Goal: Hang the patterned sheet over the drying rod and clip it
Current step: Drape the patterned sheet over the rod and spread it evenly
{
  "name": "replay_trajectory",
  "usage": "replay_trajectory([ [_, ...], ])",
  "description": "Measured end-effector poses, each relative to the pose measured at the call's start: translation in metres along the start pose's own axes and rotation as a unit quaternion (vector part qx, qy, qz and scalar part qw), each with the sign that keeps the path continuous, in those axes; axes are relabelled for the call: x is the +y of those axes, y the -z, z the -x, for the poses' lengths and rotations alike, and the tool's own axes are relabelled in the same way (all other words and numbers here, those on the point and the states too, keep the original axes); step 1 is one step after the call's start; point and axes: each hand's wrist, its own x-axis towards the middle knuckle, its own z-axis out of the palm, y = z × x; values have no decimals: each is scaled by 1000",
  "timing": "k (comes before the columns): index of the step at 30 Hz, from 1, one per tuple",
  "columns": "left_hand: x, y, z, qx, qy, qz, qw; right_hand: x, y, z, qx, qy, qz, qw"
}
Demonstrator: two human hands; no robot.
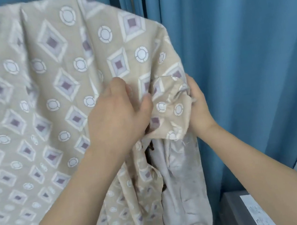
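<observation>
The patterned sheet [28, 97] already hangs draped over the drying rod, which it hides, its top edge running from the far left down to the right. The bunched right corner lies between both hands: the left hand [119, 115] pinches a fold, the right hand [198, 103] grips the edge, nearer the curtain [241, 46]. No clip is visible.

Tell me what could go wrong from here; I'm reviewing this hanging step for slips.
1. Both the left hand and right hand bunch the patterned sheet at its right edge; pulling might drag it askew.
2. No clip is visible, so the sheet may slide once released.
</observation>
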Motion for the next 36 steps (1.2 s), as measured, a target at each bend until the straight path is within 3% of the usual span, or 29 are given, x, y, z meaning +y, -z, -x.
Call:
replay_trajectory([
  [3, -2, -19, -23, -60, 27, -76, 995, -16, -3, -14, 25, -41, -61, 997],
  [6, -7, -26, -40, -73, 32, -47, 996, -22, 0, -24, 85, -120, -158, 976],
  [9, -5, -5, -51, 2, 28, -26, 999, -15, 9, -24, 134, -160, -43, 977],
  [12, 16, 25, -77, 128, 5, 126, 984, -7, 15, -20, 91, -146, 153, 973],
  [14, 33, 31, -107, 182, -33, 170, 968, -6, 11, -23, 70, -134, 239, 959],
  [17, 50, 26, -154, 188, -16, 176, 966, -11, 1, -38, 58, -124, 268, 954],
  [20, 62, 24, -176, 104, 43, 53, 992, -14, 8, -54, 56, -152, 277, 947],
  [22, 70, 23, -172, 26, 43, -95, 994, -15, 21, -55, 2, -196, 297, 935],
  [24, 73, 15, -167, -17, 14, -232, 972, -22, 35, -48, -121, -288, 282, 907],
  [27, 63, 1, -169, -74, -31, -292, 953, -29, 54, -44, -311, -379, 327, 808],
  [28, 60, -1, -170, -83, -46, -300, 949, -31, 57, -47, -328, -379, 322, 803],
  [29, 58, -3, -170, -84, -62, -307, 946, -33, 57, -52, -311, -368, 296, 825],
  [32, 55, -6, -172, -65, -106, -317, 940, -40, 42, -65, -172, -276, 122, 938],
  [34, 53, -2, -174, -78, -136, -305, 939, -48, 25, -70, -143, -221, 40, 964],
  [36, 46, 5, -170, -120, -154, -272, 942, -54, 8, -75, -127, -165, 63, 976],
])
